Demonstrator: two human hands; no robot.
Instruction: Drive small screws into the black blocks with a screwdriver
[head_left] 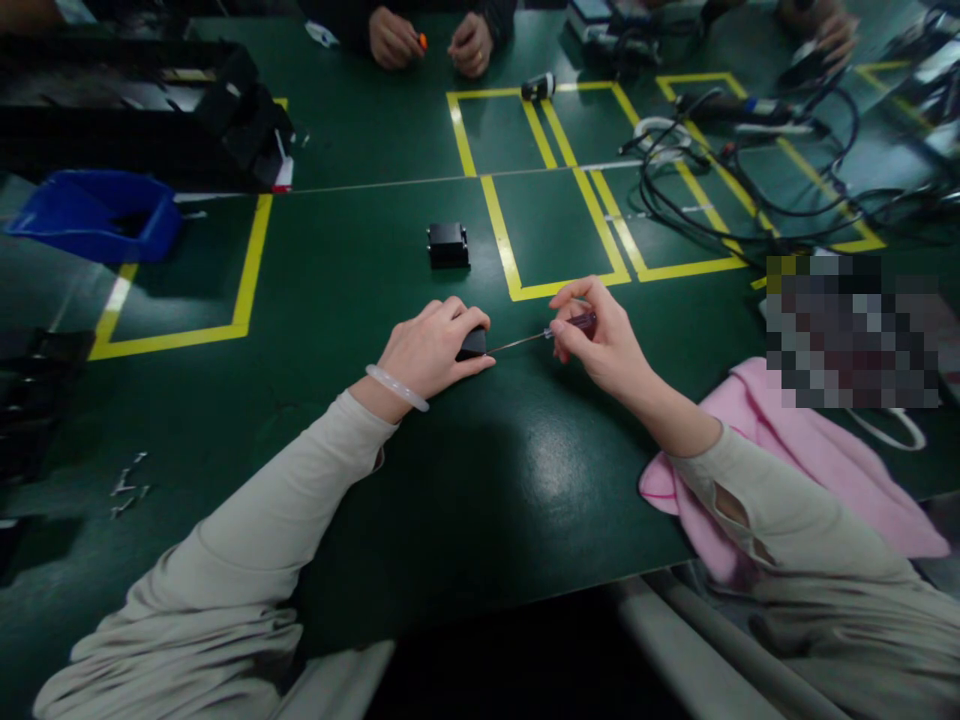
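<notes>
My left hand [439,345] is closed around a small black block [472,344] at the middle of the green table, its thumb and fingers on either side. My right hand [596,335] grips a screwdriver [577,322] by its dark handle. The thin shaft points left, and its tip meets the near right end of the block or lies very close to it. A second black block [448,245], with small shiny bits at its ends, sits by itself farther up the table. My left palm hides part of the held block.
Small metal pieces [129,485] lie at the left, below a blue bin [97,215] and a long black rack [135,115]. On the right are a pink cloth [757,430] and tangled cables [652,200]. Across the table, a person's hands [431,40] hold something orange.
</notes>
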